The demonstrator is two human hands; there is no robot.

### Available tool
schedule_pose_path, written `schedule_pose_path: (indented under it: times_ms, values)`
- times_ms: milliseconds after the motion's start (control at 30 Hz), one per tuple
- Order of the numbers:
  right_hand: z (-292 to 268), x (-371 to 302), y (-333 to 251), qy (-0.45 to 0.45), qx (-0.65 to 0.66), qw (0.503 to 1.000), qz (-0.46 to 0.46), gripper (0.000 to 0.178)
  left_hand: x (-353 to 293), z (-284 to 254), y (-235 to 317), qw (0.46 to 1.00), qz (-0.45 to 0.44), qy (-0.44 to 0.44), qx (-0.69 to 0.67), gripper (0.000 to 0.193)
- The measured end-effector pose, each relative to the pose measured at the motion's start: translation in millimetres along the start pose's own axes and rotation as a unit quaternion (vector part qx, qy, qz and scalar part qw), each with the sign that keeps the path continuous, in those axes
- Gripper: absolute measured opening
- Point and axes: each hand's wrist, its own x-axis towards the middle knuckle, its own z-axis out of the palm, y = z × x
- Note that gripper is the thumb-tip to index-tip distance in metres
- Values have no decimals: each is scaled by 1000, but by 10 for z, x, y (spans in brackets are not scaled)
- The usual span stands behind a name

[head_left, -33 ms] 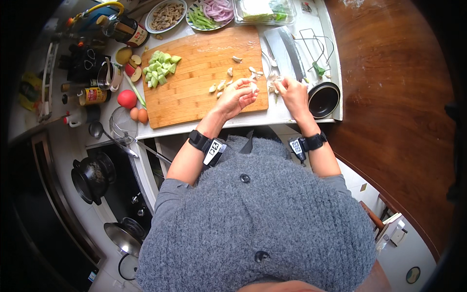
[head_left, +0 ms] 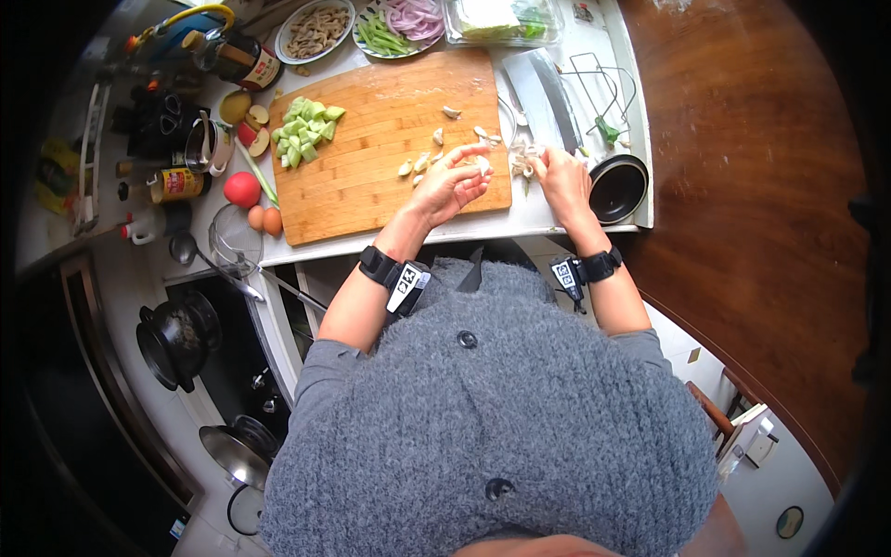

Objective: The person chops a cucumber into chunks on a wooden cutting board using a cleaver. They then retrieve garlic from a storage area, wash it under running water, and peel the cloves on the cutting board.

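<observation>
My left hand [head_left: 450, 181] is over the right part of the wooden cutting board [head_left: 371, 107], its fingers closed lightly around a pale garlic clove [head_left: 484, 166]. Just past the board's right edge, my right hand [head_left: 564, 186] pinches at papery garlic skin [head_left: 522, 160]; its fingertips partly hide what they hold. Several loose cloves [head_left: 406, 168] lie on the board near my left hand. Diced green vegetable pieces [head_left: 309, 130] are heaped at the board's far left.
A cleaver [head_left: 541, 93] lies right of the board, with a wire rack [head_left: 601, 88] and a dark round bowl [head_left: 618, 189] beyond. Plates of sliced meat [head_left: 317, 32] and onion [head_left: 415, 19] stand behind. Eggs [head_left: 271, 221], a tomato [head_left: 242, 188] and bottles [head_left: 178, 184] line the left.
My right hand has shifted very slightly at the garlic skin. My left hand stays nearly in place with the clove.
</observation>
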Motion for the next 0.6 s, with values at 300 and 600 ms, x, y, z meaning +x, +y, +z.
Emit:
schedule_pose_path:
  times_ms: [300,600]
  values:
    - [154,-97,-183,-77,164,979,-98,19,163,-17,-112,995,44,66,63,23]
    - [150,-15,-280,-97,168,974,-116,19,79,13,-12,976,50,80,197,25]
